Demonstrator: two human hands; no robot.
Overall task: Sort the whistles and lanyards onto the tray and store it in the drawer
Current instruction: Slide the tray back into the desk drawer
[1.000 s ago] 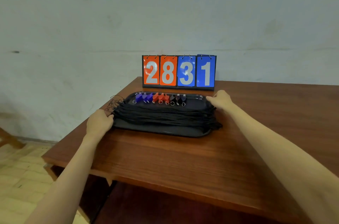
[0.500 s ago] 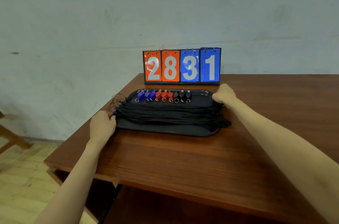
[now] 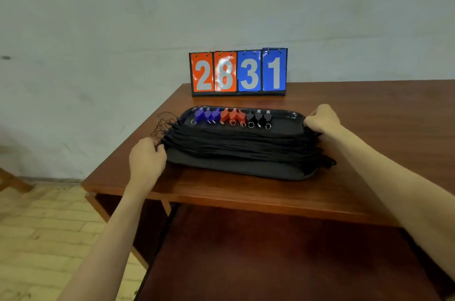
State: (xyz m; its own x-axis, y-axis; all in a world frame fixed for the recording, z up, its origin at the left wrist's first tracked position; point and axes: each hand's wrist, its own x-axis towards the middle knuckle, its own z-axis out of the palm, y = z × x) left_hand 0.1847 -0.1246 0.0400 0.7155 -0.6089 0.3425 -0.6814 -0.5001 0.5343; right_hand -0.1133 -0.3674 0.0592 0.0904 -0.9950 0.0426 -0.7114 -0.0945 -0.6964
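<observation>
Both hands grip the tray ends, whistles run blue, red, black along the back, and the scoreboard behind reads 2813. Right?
Not quite. In the head view the scoreboard reads 2831, not 2813. The rest holds: left hand and right hand grip the tray ends, whistles blue, red, black.

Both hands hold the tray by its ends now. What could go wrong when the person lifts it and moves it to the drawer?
1. The whistles stand loose in a row at the far side of the tray; a tilt could likely topple them.
2. The lanyards hang over both ends, so loops may slip off or catch.
3. The left hand and right hand grip over lanyards, so the hold may be weak.
</observation>
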